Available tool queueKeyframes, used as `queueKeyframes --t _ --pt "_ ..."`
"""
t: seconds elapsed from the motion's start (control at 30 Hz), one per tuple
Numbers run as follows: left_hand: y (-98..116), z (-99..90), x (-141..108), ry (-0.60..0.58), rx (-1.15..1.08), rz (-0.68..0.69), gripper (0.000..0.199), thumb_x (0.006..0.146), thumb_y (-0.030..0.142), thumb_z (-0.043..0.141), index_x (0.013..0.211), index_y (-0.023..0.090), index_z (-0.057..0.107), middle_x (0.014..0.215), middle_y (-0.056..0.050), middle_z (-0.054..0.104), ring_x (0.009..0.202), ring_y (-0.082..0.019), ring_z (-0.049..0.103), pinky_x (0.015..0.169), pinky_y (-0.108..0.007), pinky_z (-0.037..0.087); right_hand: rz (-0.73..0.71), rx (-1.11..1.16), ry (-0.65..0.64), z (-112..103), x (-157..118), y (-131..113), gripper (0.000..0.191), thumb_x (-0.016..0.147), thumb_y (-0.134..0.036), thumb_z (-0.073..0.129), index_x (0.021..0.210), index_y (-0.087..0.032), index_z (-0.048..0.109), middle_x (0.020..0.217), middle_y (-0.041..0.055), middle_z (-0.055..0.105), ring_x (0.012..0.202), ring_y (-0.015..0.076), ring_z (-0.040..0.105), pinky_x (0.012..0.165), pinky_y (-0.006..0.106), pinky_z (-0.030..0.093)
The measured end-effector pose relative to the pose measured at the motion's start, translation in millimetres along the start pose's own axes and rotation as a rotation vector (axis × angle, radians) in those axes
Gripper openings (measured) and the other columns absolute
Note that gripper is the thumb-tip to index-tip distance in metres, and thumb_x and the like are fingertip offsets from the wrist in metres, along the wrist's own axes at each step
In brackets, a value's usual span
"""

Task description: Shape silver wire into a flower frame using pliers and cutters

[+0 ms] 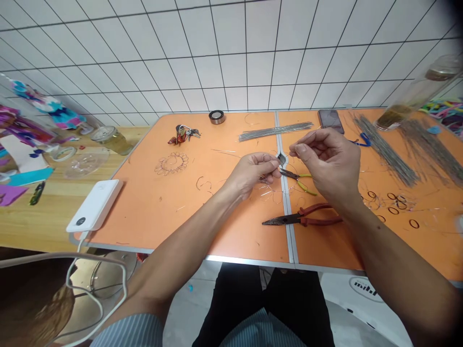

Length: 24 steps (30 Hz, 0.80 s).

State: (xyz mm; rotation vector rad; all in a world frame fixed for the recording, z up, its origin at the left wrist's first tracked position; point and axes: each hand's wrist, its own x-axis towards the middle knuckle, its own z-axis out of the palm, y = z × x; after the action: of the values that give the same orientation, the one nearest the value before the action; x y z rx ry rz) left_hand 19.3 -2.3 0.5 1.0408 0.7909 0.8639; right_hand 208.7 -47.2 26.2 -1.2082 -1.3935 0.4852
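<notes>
Red-handled pliers [307, 220] are lying across the metal seam [290, 243] of an orange counter [217, 236]. Far left of those pliers I am seeing a white power bank [97, 205]. Left of the pliers and farther back, a ring of petal-shaped wire loops [171, 164] is resting flat. Just beyond the pliers' tips, the left hand [257, 171] is pinching what looks like fine wire [265, 157], a small loop showing by the thumb. Beyond the pliers' handles, the right hand [331, 156] is hovering, thumb and finger drawn narrow; I cannot tell whether they are holding a strand. Right of the pliers, dark rings [399, 198] are lying scattered, with a straight wire bundle [388, 150] farther back. I am judging that good handling means pinching close to the bend and drawing evenly, avoiding kinks.
</notes>
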Motion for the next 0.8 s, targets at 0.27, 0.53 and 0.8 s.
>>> queueKeyframes --t 0.27,0.53,0.8 --pt "0.8 -1.4 -0.8 -0.024 0.02 -0.006 0.008 0.096 0.022 0.085 0.091 0.016 0.083 0.071 -0.003 0.076 0.052 -0.008 0.06 0.059 -0.023 0.049 -0.061 -0.049 -0.017 -1.6 -0.8 2.1 0.014 0.099 -0.039 0.086 0.098 -0.03 0.074 0.1 0.0045 0.08 0.096 0.0272 0.08 0.096 0.047 0.068" --pt "0.0 -1.6 -0.4 -0.013 0.04 -0.027 0.011 0.098 0.019 0.083 0.087 0.015 0.083 0.069 -0.002 0.073 0.053 -0.008 0.061 0.058 -0.022 0.049 -0.032 0.011 -0.091 -5.0 0.8 -3.3 0.017 0.098 -0.036 0.088 0.094 -0.03 0.073 0.094 0.0038 0.077 0.091 0.0255 0.077 0.09 0.045 0.066" --pt "1.4 -2.0 -1.2 -0.029 0.025 -0.045 0.012 0.099 0.019 0.084 0.088 0.015 0.083 0.067 -0.002 0.073 0.053 -0.008 0.061 0.056 -0.021 0.051 -0.021 0.042 -0.113 -4.7 1.3 -4.2 0.011 0.095 -0.028 0.083 0.092 -0.03 0.072 0.093 0.0033 0.079 0.09 0.0259 0.079 0.091 0.047 0.067"
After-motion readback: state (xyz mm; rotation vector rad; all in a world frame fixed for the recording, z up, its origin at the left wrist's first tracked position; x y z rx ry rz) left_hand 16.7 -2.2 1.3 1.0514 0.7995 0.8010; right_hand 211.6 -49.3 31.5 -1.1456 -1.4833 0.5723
